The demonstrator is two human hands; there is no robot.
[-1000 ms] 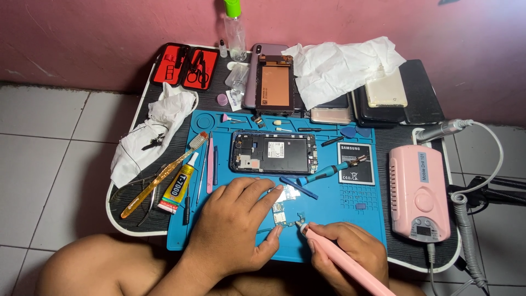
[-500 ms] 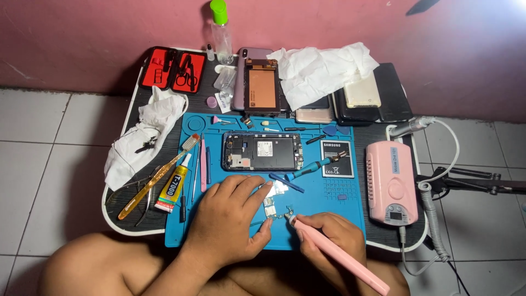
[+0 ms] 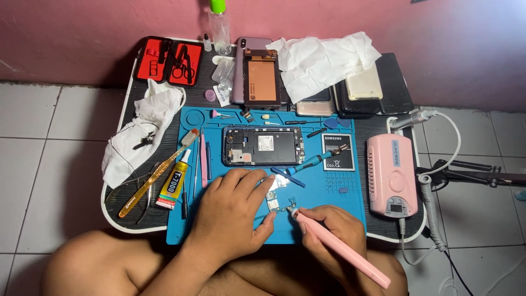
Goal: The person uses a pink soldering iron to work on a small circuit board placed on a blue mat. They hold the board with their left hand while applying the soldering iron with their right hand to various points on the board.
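My left hand point(image 3: 233, 211) lies flat on the blue work mat point(image 3: 192, 230), its fingers pinning a small circuit board point(image 3: 275, 198). My right hand point(image 3: 329, 230) grips a pink pen-shaped rotary tool point(image 3: 350, 253) like a pencil, and the tool's tip touches the board's lower edge. Just beyond my hands an opened phone frame point(image 3: 263, 146) lies on the mat, with a phone battery point(image 3: 338, 152) and a blue-handled screwdriver point(image 3: 315, 161) to its right.
A pink drill control box point(image 3: 391, 174) stands at the right, its cable looping to the floor. A glue tube point(image 3: 174, 183), toothbrush point(image 3: 159, 170) and tweezers lie left of the mat. White cloths, a red tool case point(image 3: 169, 60), a bottle and several phones line the back of the low black table point(image 3: 131, 216).
The camera view has shifted slightly. Both hands stay on the small board, with the pink tool's tip still at it.
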